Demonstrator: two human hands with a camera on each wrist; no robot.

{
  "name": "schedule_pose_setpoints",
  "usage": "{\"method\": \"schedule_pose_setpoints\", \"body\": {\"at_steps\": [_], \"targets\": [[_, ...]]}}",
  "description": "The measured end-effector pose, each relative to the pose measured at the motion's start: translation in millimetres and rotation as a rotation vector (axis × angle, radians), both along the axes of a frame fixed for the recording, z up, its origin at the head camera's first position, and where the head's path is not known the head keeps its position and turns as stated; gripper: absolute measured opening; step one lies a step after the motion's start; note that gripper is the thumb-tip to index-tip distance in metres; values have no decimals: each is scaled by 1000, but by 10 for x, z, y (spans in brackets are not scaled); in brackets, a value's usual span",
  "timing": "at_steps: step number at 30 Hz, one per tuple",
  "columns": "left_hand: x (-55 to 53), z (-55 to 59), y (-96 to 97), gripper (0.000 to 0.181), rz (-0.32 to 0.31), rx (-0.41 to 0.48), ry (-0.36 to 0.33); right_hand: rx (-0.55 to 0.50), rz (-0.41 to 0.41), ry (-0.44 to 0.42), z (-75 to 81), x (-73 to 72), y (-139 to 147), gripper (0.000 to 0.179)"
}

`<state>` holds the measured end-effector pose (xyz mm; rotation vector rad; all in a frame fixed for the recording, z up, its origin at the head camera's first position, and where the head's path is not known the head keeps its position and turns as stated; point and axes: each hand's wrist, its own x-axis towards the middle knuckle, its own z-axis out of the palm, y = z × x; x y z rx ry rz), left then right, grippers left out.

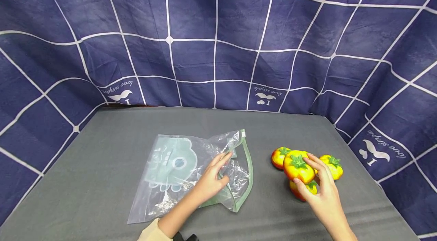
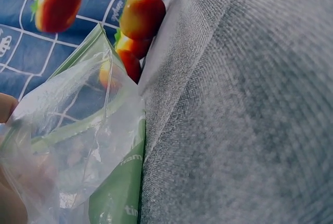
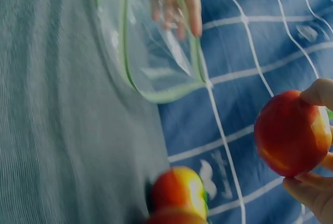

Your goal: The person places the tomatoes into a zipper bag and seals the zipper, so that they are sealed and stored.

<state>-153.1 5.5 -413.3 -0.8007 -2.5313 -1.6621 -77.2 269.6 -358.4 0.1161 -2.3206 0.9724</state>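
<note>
My right hand (image 1: 324,195) grips a red-and-yellow tomato-like fruit (image 1: 298,166) with a green leafy top, thumb on one side and fingers on the other. It is held just above several similar fruits (image 1: 332,166). My left hand (image 1: 212,181) is at the mouth of a clear zip bag (image 1: 160,199) with a green rim and a pale cartoon print. Its fingers are spread and mostly straight at the raised mouth, and the plastic partly covers them in the right wrist view. The bag's mouth stands apart, facing the fruits.
A grey cloth-covered table (image 1: 112,146) lies beneath everything. Behind it and at both sides hangs a blue curtain (image 1: 235,62) with white grid lines. A small white slider (image 1: 243,133) sits at the far end of the bag's rim.
</note>
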Motion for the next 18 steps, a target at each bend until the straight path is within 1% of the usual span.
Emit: {"method": "schedule_pose_setpoints", "body": {"at_steps": [4, 8, 11, 18], "targets": [[-4, 1, 7, 69, -10, 2, -9, 20, 74, 21, -36, -83, -147, 58], [-5, 8, 16, 71, -5, 17, -23, 30, 134, 15, -83, -176, -250, 57], [-2, 12, 19, 71, 3, 28, -27, 30, 161, -2, -132, -243, -306, 57], [-3, -6, 21, 71, 28, 41, 11, 35, 202, -68, -246, -384, -469, 56]]}}
